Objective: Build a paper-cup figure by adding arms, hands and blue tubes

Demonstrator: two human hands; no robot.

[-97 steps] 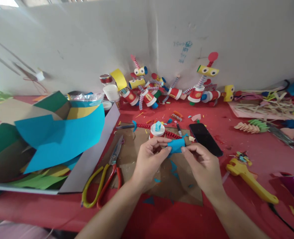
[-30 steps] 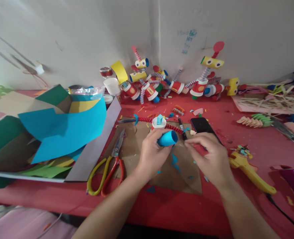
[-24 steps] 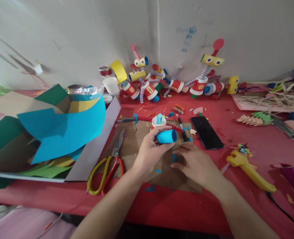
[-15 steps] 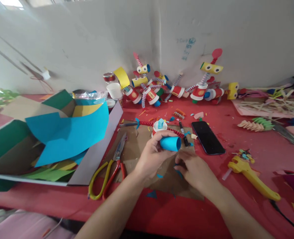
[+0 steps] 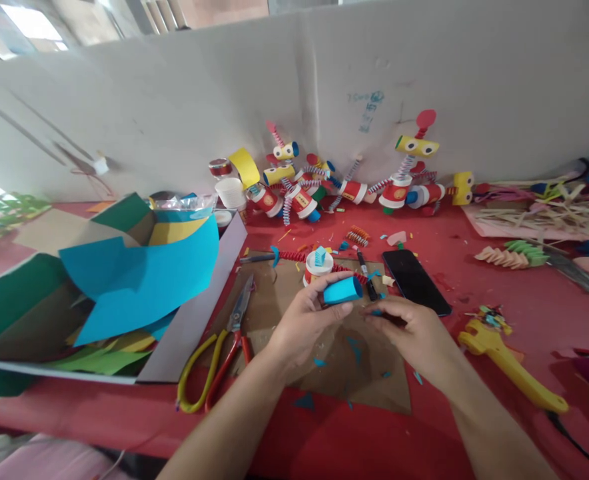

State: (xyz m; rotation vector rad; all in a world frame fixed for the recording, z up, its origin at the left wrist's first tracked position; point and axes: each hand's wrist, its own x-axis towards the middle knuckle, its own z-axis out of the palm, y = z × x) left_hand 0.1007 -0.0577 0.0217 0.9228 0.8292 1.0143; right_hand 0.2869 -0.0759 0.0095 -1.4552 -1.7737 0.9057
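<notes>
A blue paper tube (image 5: 341,291) lies sideways in my left hand (image 5: 304,320), its open end facing right. My right hand (image 5: 412,327) is close beside it, thumb and fingers pinched on a small blue paper scrap (image 5: 376,312). Behind my left hand stands a white and red paper cup (image 5: 318,268) with a folded light-blue paper strip on top and red folded-paper arms at its sides. Blue paper scraps (image 5: 354,349) lie on the brown cardboard (image 5: 384,387) below my hands.
Large scissors (image 5: 234,323) lie left of my hands, near a box (image 5: 189,300) of coloured paper. To the right are a black phone (image 5: 417,281) and a yellow glue gun (image 5: 514,367) with a cord. Several paper-cup figures (image 5: 302,200) stand or lie along the grey wall.
My right hand has lifted off the cardboard, moving up and right with a blue scrap in its fingers. Blue scraps show where it was. My left hand still holds the tube.
</notes>
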